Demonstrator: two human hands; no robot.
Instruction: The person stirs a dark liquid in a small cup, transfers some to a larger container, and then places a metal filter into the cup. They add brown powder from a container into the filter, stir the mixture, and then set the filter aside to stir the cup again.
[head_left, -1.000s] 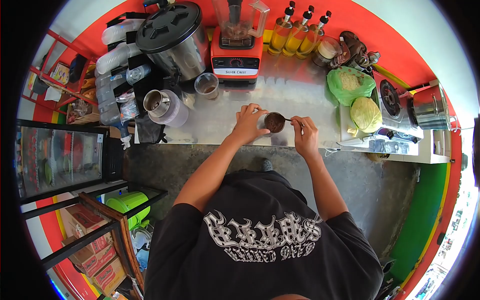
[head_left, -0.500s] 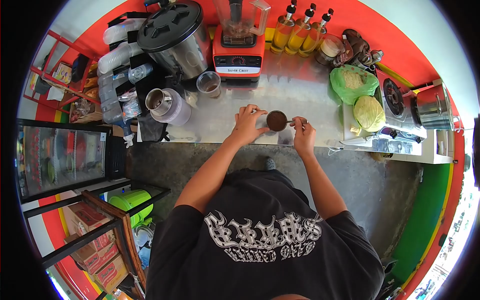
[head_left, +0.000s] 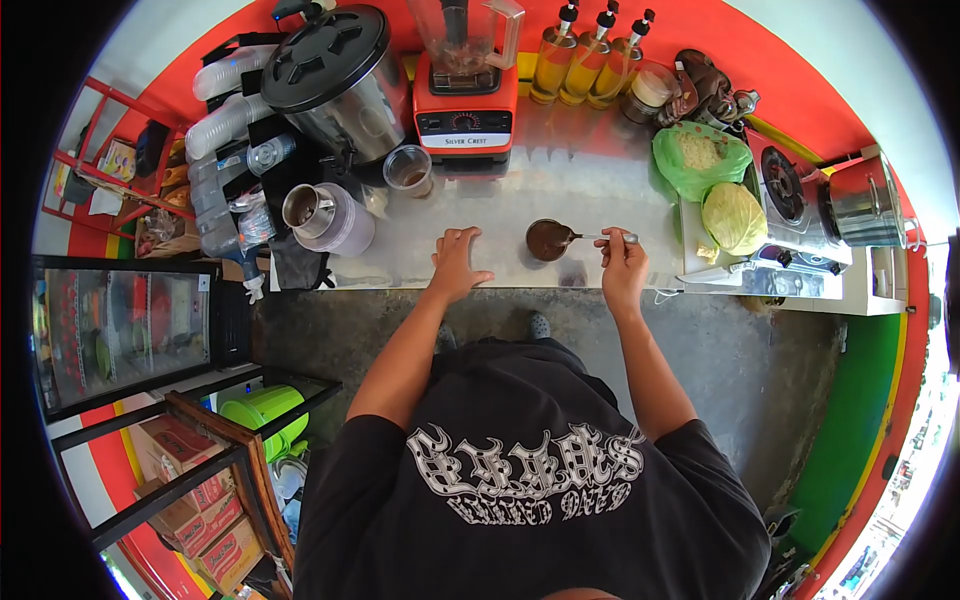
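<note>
A small round cup (head_left: 547,241) with brown contents stands on the metal counter (head_left: 500,215). My right hand (head_left: 624,265) pinches the handle of a metal spoon (head_left: 590,237), whose other end is in the cup. To the left of the cup, my left hand (head_left: 458,266) rests at the counter's front edge, fingers apart, holding nothing and not touching the cup. A clear plastic cup (head_left: 408,172) with a little dark content stands farther back, beside a pale container with a metal cup (head_left: 308,208) on top.
A red blender (head_left: 465,120) and a large lidded steel pot (head_left: 345,90) stand at the back, near pump bottles (head_left: 588,65). On the right are a cabbage (head_left: 735,219), a green bag (head_left: 700,160), a knife (head_left: 715,272) and a stove (head_left: 790,190).
My left hand has let go of the small cup and moved left. My right hand has shifted slightly right, and the spoon now sits deeper in the brown contents. The view has shifted a little.
</note>
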